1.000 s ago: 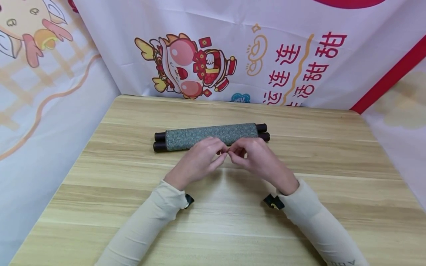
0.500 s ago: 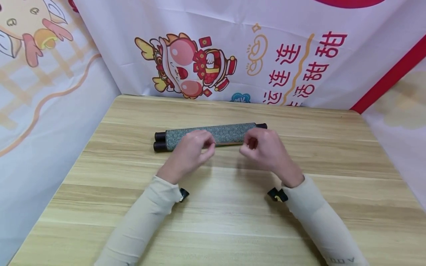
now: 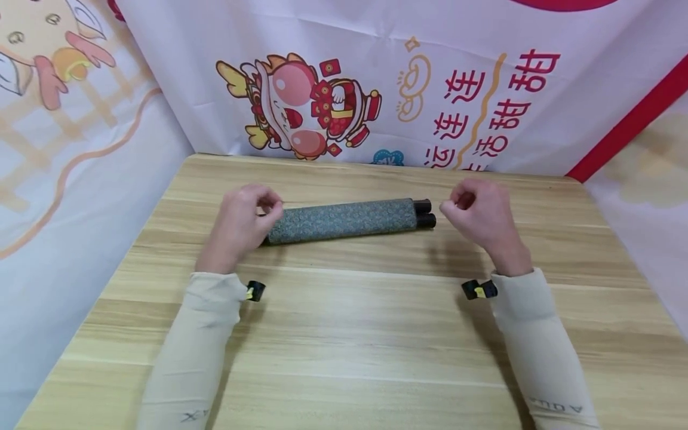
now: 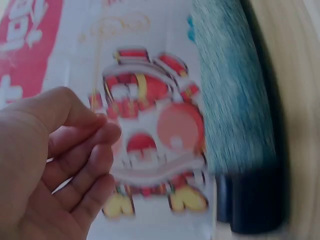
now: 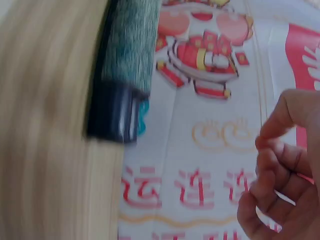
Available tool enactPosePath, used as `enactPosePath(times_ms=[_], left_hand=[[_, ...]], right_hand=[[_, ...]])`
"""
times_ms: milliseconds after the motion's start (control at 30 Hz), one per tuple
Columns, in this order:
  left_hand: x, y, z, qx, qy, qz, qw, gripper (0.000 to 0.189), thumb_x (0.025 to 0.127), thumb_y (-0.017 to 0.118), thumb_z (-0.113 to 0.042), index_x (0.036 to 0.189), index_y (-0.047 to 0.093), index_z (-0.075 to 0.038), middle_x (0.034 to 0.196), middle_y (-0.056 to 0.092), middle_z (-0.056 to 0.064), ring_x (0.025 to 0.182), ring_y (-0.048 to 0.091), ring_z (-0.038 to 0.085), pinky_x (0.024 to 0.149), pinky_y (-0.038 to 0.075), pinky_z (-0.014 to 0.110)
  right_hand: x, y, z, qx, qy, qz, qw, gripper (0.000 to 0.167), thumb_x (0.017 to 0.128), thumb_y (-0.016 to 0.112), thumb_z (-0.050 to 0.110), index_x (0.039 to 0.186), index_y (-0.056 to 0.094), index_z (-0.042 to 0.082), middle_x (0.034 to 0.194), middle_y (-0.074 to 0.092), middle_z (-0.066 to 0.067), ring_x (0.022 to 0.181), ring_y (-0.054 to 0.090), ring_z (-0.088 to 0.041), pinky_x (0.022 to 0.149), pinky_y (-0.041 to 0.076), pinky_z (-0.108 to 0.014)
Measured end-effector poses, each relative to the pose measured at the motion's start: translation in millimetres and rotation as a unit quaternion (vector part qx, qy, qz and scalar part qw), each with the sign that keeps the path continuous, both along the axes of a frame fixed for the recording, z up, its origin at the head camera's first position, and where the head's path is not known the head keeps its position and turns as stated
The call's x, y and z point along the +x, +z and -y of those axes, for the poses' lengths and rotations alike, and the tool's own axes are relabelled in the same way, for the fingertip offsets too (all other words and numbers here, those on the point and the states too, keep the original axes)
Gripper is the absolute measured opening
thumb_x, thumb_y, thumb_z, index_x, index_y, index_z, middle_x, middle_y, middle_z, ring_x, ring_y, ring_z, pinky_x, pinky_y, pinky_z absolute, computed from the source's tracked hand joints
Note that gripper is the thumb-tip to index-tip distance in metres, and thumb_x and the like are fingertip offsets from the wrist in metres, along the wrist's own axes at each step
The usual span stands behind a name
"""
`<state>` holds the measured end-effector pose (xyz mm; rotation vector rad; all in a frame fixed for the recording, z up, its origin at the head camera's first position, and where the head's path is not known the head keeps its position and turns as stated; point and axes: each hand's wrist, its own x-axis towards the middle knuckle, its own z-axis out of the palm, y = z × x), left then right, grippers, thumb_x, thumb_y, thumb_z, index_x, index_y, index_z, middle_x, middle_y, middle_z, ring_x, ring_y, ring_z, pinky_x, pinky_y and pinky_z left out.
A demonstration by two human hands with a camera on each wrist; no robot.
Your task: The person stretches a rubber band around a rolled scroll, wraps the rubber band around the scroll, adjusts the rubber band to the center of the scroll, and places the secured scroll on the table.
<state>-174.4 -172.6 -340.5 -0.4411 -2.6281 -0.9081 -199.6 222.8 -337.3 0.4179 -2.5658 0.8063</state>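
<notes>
A rolled-up scroll (image 3: pixel 344 221) with blue-green patterned cloth lies across the wooden table; two dark rod ends (image 3: pixel 424 214) stick out on its right. My left hand (image 3: pixel 244 221) is over the scroll's left end and partly hides the rod ends there. Between its thumb and index finger it pinches a thin yellowish cord (image 4: pixel 97 60), which runs up out of the left wrist view. My right hand (image 3: pixel 481 215) is raised just beyond the right rod ends. It pinches the cord (image 5: pixel 261 55) too, thumb against index finger, other fingers curled. In the head view the cord hardly shows.
The wooden table (image 3: pixel 344 334) reaches back to a white cloth backdrop (image 3: pixel 188 36) printed with a cartoon figure and red characters. A second printed cloth (image 3: pixel 123 185) stands along the left side. Each wrist carries a small black camera mount (image 3: pixel 480 290).
Both hands met in front of the scroll's middle, then spread far apart toward its two ends and rose a little, drawing the cord out between them. The scroll stays where it was.
</notes>
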Motion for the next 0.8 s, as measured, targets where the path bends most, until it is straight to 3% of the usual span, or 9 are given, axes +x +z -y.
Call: enactPosePath(times_ms=[67,133,233,333,500,800], left_hand=[[3.5,2.3,-16.0,-0.009,-0.057,0.013,0.9982,0.01,0.099,0.066,-0.004,0.1,0.076,-0.002,0.098,0.075,0.013,0.091,0.069,0.026,0.085,0.06,0.045],[7.5,2.9,-34.6,-0.027,-0.12,0.027,0.9921,0.012,0.101,0.065,-0.008,0.106,0.076,-0.003,0.103,0.075,0.011,0.096,0.07,0.024,0.089,0.061,0.044],[11.8,0.4,-53.7,-0.065,-0.176,0.036,0.9816,0.015,0.102,0.067,-0.013,0.112,0.075,-0.005,0.109,0.075,0.008,0.103,0.07,0.022,0.095,0.06,0.041],[14.1,-4.1,-60.0,-0.088,-0.185,0.047,0.9777,0.018,0.102,0.069,-0.018,0.114,0.074,-0.006,0.113,0.075,0.006,0.107,0.07,0.021,0.098,0.059,0.04],[17.4,-8.9,-65.6,-0.089,-0.201,0.069,0.9732,0.018,0.102,0.069,-0.018,0.116,0.074,-0.008,0.116,0.075,0.006,0.11,0.07,0.021,0.101,0.059,0.039],[21.2,-11.7,-79.1,-0.092,-0.242,0.067,0.9636,0.022,0.102,0.07,-0.02,0.118,0.074,-0.006,0.116,0.074,0.006,0.109,0.069,0.02,0.101,0.057,0.04]], right_hand=[[5.2,0.6,12,0.002,0.069,0.019,0.9974,0.011,0.085,0.069,0.006,0.075,0.069,0.011,0.071,0.065,-0.004,0.064,0.055,-0.017,0.058,0.047,-0.024],[11.9,1.6,28,0.012,0.151,0.032,0.9879,0.01,0.085,0.07,0.004,0.078,0.069,0.012,0.075,0.067,-0.002,0.068,0.058,-0.014,0.061,0.051,-0.024],[23.5,4.3,48,0.037,0.228,0.036,0.9723,0.01,0.086,0.071,0.007,0.08,0.069,0.014,0.078,0.067,0.001,0.072,0.057,-0.012,0.065,0.052,-0.025],[30.7,5.1,56,0.051,0.251,0.05,0.9655,0.01,0.088,0.072,0.008,0.081,0.07,0.016,0.078,0.066,0.003,0.073,0.056,-0.01,0.066,0.053,-0.029],[31.8,-0.4,58,0.078,0.26,0.095,0.9579,0.009,0.089,0.071,0.01,0.086,0.071,0.018,0.079,0.066,0.005,0.074,0.056,-0.009,0.068,0.053,-0.029],[35.0,-5.2,66,0.087,0.307,0.108,0.9415,0.008,0.09,0.071,0.009,0.088,0.071,0.017,0.081,0.067,0.007,0.075,0.058,-0.007,0.07,0.057,-0.03]])
